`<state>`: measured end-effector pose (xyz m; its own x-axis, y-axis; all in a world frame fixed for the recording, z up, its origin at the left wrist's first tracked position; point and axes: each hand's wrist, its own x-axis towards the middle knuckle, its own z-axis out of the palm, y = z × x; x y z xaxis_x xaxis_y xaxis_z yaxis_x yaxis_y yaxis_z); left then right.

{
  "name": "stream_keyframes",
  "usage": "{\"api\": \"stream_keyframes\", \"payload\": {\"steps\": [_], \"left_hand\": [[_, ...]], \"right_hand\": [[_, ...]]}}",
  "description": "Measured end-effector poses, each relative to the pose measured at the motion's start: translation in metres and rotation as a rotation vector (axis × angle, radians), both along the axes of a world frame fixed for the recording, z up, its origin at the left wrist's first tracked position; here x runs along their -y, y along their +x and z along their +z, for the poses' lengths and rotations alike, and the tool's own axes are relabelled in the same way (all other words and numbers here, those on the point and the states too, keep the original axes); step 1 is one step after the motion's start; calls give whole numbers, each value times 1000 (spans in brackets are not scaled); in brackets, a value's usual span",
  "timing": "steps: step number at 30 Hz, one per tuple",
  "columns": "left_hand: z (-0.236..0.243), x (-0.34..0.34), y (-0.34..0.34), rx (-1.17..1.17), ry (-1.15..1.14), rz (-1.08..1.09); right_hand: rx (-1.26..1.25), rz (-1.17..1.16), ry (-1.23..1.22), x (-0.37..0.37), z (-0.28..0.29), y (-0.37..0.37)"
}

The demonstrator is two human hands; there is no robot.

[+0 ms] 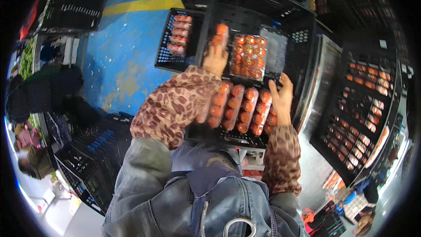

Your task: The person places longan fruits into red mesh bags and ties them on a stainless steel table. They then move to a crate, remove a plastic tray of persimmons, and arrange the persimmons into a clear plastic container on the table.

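Left hand (215, 62) on tomato pack (222, 30), grip unclear; right hand (284, 98) spread near clear tray (275, 49); black crates (81, 4) around.

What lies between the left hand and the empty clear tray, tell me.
In the head view, the wide tomato pack lies between the left hand and the empty clear tray.

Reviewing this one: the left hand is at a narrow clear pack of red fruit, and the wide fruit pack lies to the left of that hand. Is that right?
Not quite: the head view shows the wide fruit pack to the right of the left hand, not its left. The hand is indeed at a narrow clear pack of red fruit.
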<state>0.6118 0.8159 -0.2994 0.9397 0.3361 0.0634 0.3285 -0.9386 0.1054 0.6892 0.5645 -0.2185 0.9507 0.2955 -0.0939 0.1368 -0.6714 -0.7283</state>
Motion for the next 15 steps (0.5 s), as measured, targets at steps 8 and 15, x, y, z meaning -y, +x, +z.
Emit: {"api": "stream_keyframes", "payload": {"steps": [8,15], "left_hand": [[8,6,10,0,-126,112],[46,7,2,-51,-118,138]], "right_hand": [[-405,25,-45,-36,-134,37],[-182,154,-43,-97,-99,5]]}}
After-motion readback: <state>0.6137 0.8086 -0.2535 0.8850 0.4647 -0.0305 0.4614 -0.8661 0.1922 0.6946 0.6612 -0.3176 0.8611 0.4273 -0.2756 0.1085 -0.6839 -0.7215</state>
